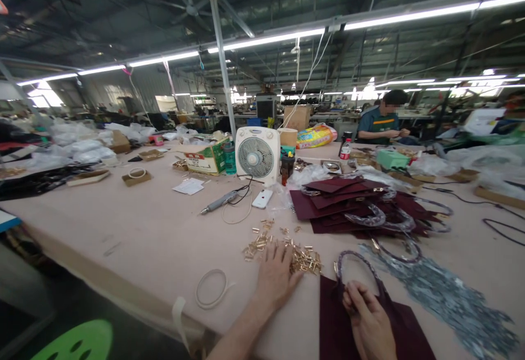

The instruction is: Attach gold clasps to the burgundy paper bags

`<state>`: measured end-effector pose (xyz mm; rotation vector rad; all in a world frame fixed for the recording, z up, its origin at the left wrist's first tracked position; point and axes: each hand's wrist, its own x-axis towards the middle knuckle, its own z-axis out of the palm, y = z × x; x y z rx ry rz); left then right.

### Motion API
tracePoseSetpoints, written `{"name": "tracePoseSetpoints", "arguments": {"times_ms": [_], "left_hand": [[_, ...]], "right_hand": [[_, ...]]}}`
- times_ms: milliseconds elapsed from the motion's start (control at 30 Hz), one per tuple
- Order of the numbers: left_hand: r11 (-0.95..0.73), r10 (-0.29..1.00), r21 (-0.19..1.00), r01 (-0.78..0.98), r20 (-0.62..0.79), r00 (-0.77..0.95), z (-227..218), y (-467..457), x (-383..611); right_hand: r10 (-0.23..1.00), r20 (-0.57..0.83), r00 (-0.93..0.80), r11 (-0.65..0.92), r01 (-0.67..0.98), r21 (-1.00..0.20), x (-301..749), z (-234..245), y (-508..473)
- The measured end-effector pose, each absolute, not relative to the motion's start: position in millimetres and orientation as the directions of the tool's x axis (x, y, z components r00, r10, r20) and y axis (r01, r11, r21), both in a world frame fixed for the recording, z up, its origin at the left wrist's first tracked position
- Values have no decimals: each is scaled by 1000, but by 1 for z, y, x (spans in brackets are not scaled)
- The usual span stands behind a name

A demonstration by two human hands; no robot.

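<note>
My left hand (pixel 275 273) lies flat with fingers spread on the table, its fingertips among a scatter of small gold metal fittings (pixel 303 259). My right hand (pixel 367 316) is closed in a pinch on the curved handle (pixel 356 259) of a maroon paper bag (pixel 340 321) lying flat near the table's front edge. What the fingertips grip beyond the handle is too small to make out.
A stack of maroon bags with handles (pixel 353 204) lies ahead right, silvery wrapping (pixel 443 289) beside it. A white desk fan (pixel 257 155), phone (pixel 262 198), hand tool (pixel 219 202) and tape loop (pixel 211 288) sit on the beige table (pixel 143 239). A person (pixel 383 122) works far right.
</note>
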<state>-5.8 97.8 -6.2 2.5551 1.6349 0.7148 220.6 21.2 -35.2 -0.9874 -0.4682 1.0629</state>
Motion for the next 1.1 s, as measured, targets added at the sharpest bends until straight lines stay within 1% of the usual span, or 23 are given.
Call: {"name": "tracePoseSetpoints", "arguments": {"times_ms": [67,167,300,400,533,633,733,833,933,1033,1100], "left_hand": [[-410,874,286,866,396,283,-10,101,-7],[-394,874,365,844,433,221,-9,112,-12],[-354,905,478,804,392,166,2,143,-15],[-324,926,501,803,344,158,11,171,-10],[-269,952,511,817,269,146,15,197,5],[-244,964,521,818,223,146,13,204,13],[-234,968,562,793,208,138,10,203,13],[-244,966,648,721,225,125,6,199,8],[-248,965,765,595,249,82,2,199,-1],[-225,967,885,407,253,-15,0,202,-8],[-198,968,947,253,229,-99,0,202,-11]], "right_hand": [[885,-125,448,137,-508,-850,220,-35,21],[891,-112,440,140,-501,-854,219,-34,20],[896,-99,432,135,-479,-867,218,-32,20],[894,-95,438,137,-467,-873,217,-28,20],[873,-128,471,125,-469,-874,220,-29,23],[880,-141,453,111,-486,-867,224,-34,27],[892,-147,427,107,-517,-850,226,-38,30],[883,-164,440,106,-527,-843,225,-38,29],[876,-157,456,108,-503,-858,222,-34,26],[879,-142,456,119,-497,-859,220,-33,24],[880,-125,459,132,-488,-863,219,-33,24]]}}
